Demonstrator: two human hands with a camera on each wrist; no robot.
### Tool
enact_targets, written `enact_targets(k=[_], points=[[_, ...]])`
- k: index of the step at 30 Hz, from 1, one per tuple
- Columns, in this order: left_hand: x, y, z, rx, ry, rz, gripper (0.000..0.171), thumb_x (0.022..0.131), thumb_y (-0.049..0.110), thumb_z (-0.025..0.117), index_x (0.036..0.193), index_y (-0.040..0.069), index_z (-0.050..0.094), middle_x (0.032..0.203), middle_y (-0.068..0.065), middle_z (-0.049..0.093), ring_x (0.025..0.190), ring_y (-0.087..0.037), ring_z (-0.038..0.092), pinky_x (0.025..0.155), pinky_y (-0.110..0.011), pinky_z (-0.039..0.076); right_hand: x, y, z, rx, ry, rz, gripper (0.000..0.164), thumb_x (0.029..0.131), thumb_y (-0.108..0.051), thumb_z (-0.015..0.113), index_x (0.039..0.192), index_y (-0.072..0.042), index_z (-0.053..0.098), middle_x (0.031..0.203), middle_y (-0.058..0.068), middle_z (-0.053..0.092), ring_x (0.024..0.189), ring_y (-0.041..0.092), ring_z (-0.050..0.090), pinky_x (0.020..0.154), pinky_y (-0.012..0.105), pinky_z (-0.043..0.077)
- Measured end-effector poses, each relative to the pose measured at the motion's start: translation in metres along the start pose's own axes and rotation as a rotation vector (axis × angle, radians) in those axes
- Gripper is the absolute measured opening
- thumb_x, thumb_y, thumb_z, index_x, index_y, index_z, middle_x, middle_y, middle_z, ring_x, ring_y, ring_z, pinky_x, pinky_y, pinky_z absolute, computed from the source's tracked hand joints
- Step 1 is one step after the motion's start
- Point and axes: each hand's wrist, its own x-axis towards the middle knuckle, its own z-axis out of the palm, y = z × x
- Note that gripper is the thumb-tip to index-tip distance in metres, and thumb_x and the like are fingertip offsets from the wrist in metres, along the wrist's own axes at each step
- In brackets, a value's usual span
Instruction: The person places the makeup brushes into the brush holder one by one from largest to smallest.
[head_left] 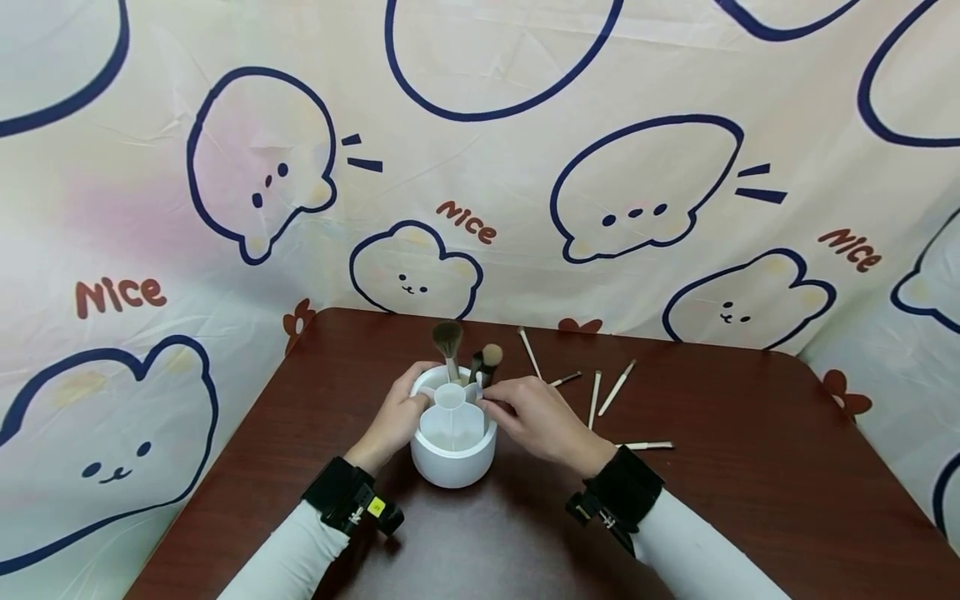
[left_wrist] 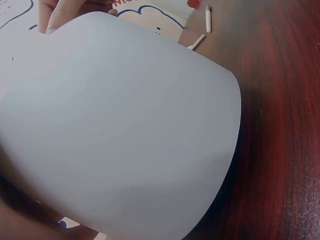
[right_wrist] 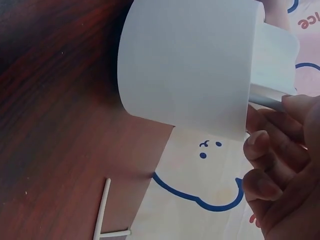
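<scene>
My left hand point(head_left: 393, 417) grips the white, round, smooth-walled holder with pale translucent dividers point(head_left: 453, 472) at its left side, thumb bent in over the rim. My right hand point(head_left: 543, 417) is at the holder's right rim, thumb and finger pinching a slim pale grey rod point(right_wrist: 265, 102) whose lower part is inside the holder, beside a divider; its far end is hidden by the wall. My other right fingers curl loosely outside the wall.

The holder stands upright on the dark red-brown wood-grain table point(head_left: 300, 417), between my hands. In its rear part stand a large makeup brush with fluffy dark bristles point(head_left: 447, 338) and, nearer my right fingers, a brush with a rounded tan tip point(head_left: 491, 357), with a dark slender item just to its left point(head_left: 476, 364). The round cup in the middle and the front compartment show no brushes.

Beyond my right hand, several thin brushes with pale handles point(head_left: 617, 388) lie scattered on the table. A cream cloth with blue-outlined bear faces point(head_left: 510, 167) hangs behind. I wear black wrist straps point(head_left: 626, 487) over white sleeves point(head_left: 705, 546).
</scene>
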Motion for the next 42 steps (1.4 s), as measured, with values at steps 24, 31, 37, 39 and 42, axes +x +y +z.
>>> enact_targets(k=[24, 31, 37, 39, 42], points=[[-0.008, 0.009, -0.010, 0.003, -0.090, -0.098, 0.051, 0.085, 0.001, 0.044, 0.133, 0.016, 0.043, 0.129, -0.005, 0.047, 0.113, -0.022, 0.045, 0.096, -0.049, 0.035, -0.072, 0.054, -0.064, -0.088, 0.042, 0.362, 0.018, 0.093, -0.030, 0.057, 0.107, -0.020, 0.064, 0.076, -0.008, 0.061, 0.057, 0.008, 0.049, 0.047, 0.030, 0.041], [-0.011, 0.009, -0.012, 0.009, -0.095, -0.089, 0.051, 0.086, 0.004, 0.046, 0.134, 0.018, 0.041, 0.133, -0.002, 0.044, 0.116, -0.019, 0.042, 0.097, -0.048, 0.034, -0.116, 0.084, -0.067, -0.041, -0.085, 0.599, 0.024, 0.092, -0.023, 0.058, 0.108, -0.006, 0.063, 0.077, 0.001, 0.061, 0.060, 0.014, 0.051, 0.049, 0.033, 0.041], [-0.014, 0.011, -0.015, 0.012, -0.122, -0.107, 0.049, 0.089, 0.010, 0.048, 0.137, 0.019, 0.038, 0.137, -0.001, 0.040, 0.120, -0.018, 0.038, 0.100, -0.050, 0.031, -0.131, 0.094, -0.059, -0.046, -0.128, 0.680, 0.021, 0.091, -0.022, 0.058, 0.101, -0.004, 0.064, 0.074, 0.001, 0.059, 0.060, 0.014, 0.051, 0.050, 0.032, 0.040], [-0.016, 0.012, -0.016, 0.013, -0.143, -0.105, 0.049, 0.092, 0.013, 0.048, 0.138, 0.020, 0.037, 0.138, -0.001, 0.039, 0.122, -0.018, 0.037, 0.102, -0.050, 0.029, -0.133, 0.096, -0.058, -0.061, -0.128, 0.698, 0.019, 0.090, -0.021, 0.059, 0.097, -0.004, 0.065, 0.075, 0.002, 0.059, 0.059, 0.015, 0.050, 0.050, 0.033, 0.040], [-0.019, 0.013, -0.019, 0.020, -0.170, -0.112, 0.048, 0.094, 0.021, 0.050, 0.140, 0.023, 0.035, 0.140, 0.001, 0.036, 0.124, -0.017, 0.034, 0.103, -0.052, 0.027, -0.135, 0.101, -0.056, -0.100, -0.130, 0.731, 0.018, 0.089, -0.020, 0.060, 0.095, -0.004, 0.065, 0.079, 0.005, 0.060, 0.060, 0.016, 0.050, 0.050, 0.034, 0.040]])
